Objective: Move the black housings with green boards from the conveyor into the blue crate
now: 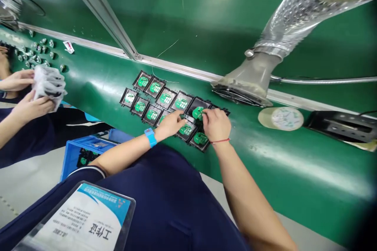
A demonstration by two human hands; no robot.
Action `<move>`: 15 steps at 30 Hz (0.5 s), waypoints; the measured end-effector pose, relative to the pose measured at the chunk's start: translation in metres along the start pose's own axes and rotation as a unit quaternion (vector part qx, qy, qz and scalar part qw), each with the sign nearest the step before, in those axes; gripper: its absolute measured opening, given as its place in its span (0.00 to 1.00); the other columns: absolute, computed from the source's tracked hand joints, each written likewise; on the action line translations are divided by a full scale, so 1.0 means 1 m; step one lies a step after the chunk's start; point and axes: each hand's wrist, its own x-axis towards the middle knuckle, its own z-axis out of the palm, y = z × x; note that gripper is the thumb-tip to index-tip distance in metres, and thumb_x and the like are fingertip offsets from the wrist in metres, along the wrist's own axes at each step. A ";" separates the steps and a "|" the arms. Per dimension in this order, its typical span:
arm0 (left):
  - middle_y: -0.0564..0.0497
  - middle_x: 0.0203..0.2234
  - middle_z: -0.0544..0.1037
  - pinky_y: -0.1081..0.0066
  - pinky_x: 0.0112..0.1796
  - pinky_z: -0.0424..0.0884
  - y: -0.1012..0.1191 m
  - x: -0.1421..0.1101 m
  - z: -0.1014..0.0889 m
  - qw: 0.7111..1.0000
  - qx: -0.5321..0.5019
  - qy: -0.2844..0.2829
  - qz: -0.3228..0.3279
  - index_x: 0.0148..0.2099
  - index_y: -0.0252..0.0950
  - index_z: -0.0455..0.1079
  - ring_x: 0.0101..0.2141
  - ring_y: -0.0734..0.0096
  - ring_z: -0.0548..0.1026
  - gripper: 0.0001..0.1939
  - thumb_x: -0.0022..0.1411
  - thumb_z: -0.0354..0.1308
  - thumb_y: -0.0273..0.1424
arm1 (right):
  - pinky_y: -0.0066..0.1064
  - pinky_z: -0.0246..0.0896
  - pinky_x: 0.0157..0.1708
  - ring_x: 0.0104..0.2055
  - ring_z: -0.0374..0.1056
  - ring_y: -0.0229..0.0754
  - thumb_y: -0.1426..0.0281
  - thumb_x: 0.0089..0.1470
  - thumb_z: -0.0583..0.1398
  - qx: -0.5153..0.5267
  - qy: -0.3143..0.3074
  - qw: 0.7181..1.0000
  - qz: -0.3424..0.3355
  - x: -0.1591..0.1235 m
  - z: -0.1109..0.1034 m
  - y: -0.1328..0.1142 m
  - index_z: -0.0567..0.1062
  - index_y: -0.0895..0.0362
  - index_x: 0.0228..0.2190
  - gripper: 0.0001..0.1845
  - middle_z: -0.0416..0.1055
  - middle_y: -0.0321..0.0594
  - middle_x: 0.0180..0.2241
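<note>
Two rows of square black plastic housings with round green circuit boards in them, one of them a housing [153, 87] near the far end, lie on the green bench. My right hand [217, 125], with a red string at the wrist, pinches the edge of a green circuit board [197, 112] over a back-row housing. My left hand [171, 124], wearing a blue wristband [150, 137], rests over the front row. Its thumb and index finger are apart, the fingertips by the housing edges; the other fingers are partly hidden. Below my right hand sits another board in its housing [200, 139].
A fume duct nozzle [247, 82] hangs behind my right hand. Right of it are a round container [282, 119] and a black metal fixture [343, 125]. On the left, a co-worker's hands hold a white wrapped bundle [49, 86]. A blue crate [85, 147] stands below the bench.
</note>
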 end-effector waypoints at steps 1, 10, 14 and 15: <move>0.50 0.33 0.76 0.69 0.40 0.69 -0.001 0.000 0.002 0.999 0.029 0.017 0.015 0.55 0.33 0.64 0.36 0.68 0.73 0.19 0.62 0.54 0.33 | 0.33 0.52 0.36 0.37 0.58 0.44 0.66 0.61 0.48 -0.002 -0.014 1.000 0.001 0.008 0.006 0.004 0.75 0.59 0.38 0.18 0.69 0.46 0.34; 0.43 0.55 0.66 0.58 0.54 0.58 0.000 0.013 0.021 0.926 0.314 0.030 0.206 0.57 0.32 0.63 0.55 0.55 0.60 0.20 0.64 0.50 0.32 | 0.35 0.49 0.35 0.39 0.57 0.45 0.66 0.61 0.47 -0.011 -0.068 0.998 -0.016 0.025 0.030 0.015 0.75 0.59 0.40 0.19 0.68 0.47 0.36; 0.43 0.62 0.58 0.53 0.58 0.52 0.003 0.030 0.030 0.906 0.364 0.010 0.216 0.62 0.31 0.59 0.61 0.49 0.53 0.26 0.64 0.51 0.36 | 0.36 0.49 0.35 0.39 0.56 0.45 0.66 0.61 0.46 -0.016 -0.085 0.996 -0.023 0.026 0.030 0.016 0.75 0.59 0.41 0.20 0.68 0.47 0.36; 0.43 0.63 0.56 0.52 0.59 0.50 0.003 0.033 0.031 0.903 0.370 0.003 0.219 0.63 0.32 0.57 0.62 0.48 0.51 0.28 0.64 0.51 0.37 | 0.36 0.49 0.35 0.39 0.56 0.45 0.66 0.61 0.46 -0.016 -0.089 0.996 -0.023 0.027 0.030 0.016 0.75 0.59 0.41 0.20 0.69 0.47 0.36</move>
